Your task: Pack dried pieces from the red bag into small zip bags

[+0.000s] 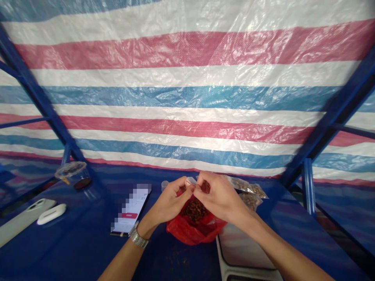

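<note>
My left hand (pixel 172 199) and my right hand (pixel 216 193) meet above a red plastic bag (pixel 195 234). Fingers and thumbs of both are closed in a pinch on a small whitish, translucent piece of plastic (pixel 191 180), probably the mouth of a small clear bag; the rest of it is hidden. The red bag lies open on the blue table (pixel 84 242), with small dark brown dried pieces (pixel 195 210) inside. Past my right hand lie several clear plastic bags (pixel 250 199) filled with brownish pieces, partly covered by that hand.
A flat grey-white scale-like device (pixel 249 249) sits under my right forearm. Left of my left wrist lies a lit phone (pixel 131 212). Farther left are a white earbud case (pixel 52 214), another phone (pixel 27 222) and a clear tub (pixel 73 175). Behind hangs a striped tarp (pixel 187 93) between blue posts.
</note>
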Motion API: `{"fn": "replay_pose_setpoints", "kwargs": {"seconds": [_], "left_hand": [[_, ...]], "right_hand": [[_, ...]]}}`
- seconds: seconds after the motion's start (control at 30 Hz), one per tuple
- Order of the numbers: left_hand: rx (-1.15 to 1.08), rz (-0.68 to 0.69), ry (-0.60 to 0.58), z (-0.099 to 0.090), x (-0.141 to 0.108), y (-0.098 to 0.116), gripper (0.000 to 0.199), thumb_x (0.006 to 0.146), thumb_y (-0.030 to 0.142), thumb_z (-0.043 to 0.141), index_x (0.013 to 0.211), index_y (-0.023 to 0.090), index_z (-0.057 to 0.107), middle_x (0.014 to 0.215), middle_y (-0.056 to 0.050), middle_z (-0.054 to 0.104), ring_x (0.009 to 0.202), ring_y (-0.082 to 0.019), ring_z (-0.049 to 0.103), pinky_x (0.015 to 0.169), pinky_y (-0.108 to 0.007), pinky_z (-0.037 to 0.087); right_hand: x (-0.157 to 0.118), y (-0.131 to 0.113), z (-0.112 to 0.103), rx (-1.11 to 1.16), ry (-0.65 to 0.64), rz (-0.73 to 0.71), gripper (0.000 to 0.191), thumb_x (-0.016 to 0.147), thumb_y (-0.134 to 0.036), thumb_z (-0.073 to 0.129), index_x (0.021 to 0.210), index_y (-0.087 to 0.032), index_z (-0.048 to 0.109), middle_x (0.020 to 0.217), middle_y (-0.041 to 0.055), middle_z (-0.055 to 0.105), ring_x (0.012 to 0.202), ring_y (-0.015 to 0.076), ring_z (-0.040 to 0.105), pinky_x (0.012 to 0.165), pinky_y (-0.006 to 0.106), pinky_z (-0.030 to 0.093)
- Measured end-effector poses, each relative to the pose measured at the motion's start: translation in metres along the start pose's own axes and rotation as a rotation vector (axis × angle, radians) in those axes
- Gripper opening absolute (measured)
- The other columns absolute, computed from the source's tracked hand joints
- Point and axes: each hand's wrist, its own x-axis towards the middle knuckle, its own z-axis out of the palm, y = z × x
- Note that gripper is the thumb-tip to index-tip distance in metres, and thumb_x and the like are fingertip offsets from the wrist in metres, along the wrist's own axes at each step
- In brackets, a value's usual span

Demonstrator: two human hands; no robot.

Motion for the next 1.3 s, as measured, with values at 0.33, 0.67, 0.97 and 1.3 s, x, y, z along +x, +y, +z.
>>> {"fn": "replay_pose_setpoints", "kwargs": {"seconds": [0.33, 0.67, 0.97, 1.3], "left_hand": [[-0.32, -0.253, -0.035, -0.006, 0.005, -0.014, 0.066, 0.091, 0.082, 0.044, 0.077, 0.019, 0.056, 0.07, -0.003, 0.064, 0.063, -0.017, 0.062, 0.059, -0.027, 0.049], [-0.596, -0.295, 0.085, 0.0, 0.006, -0.015, 0.055, 0.093, 0.057, 0.069, 0.127, 0.014, 0.068, 0.121, -0.015, 0.075, 0.106, -0.025, 0.072, 0.098, -0.038, 0.055], [-0.118, -0.009, -0.048, 0.004, 0.005, -0.036, 0.045, 0.098, 0.047, 0.066, 0.135, 0.021, 0.059, 0.127, -0.007, 0.07, 0.119, -0.025, 0.064, 0.107, -0.037, 0.048], [0.129, -0.036, -0.143, -0.002, 0.004, -0.027, 0.06, 0.089, 0.032, 0.077, 0.144, 0.027, 0.053, 0.145, -0.007, 0.063, 0.133, -0.027, 0.058, 0.116, -0.042, 0.042]], "right_hand": [[0.001, 0.0, -0.019, -0.077, 0.069, -0.111, 0.014, 0.095, -0.018, 0.055, 0.082, -0.022, 0.057, 0.078, -0.0012, 0.064, 0.068, 0.0154, 0.059, 0.066, 0.028, 0.04], [-0.001, -0.003, -0.038, -0.045, -0.356, -0.301, 0.015, 0.098, -0.012, 0.059, 0.094, -0.023, 0.067, 0.098, 0.0004, 0.072, 0.092, 0.0177, 0.068, 0.084, 0.028, 0.048], [0.006, 0.017, -0.027, -0.138, -0.156, -0.367, 0.025, 0.103, -0.019, 0.056, 0.125, -0.026, 0.065, 0.126, 0.0068, 0.068, 0.12, 0.0232, 0.064, 0.105, 0.039, 0.05], [0.011, 0.022, -0.027, -0.255, -0.166, -0.381, 0.018, 0.1, -0.01, 0.056, 0.103, -0.021, 0.07, 0.109, 0.0057, 0.072, 0.104, 0.0214, 0.068, 0.095, 0.038, 0.051]]}}
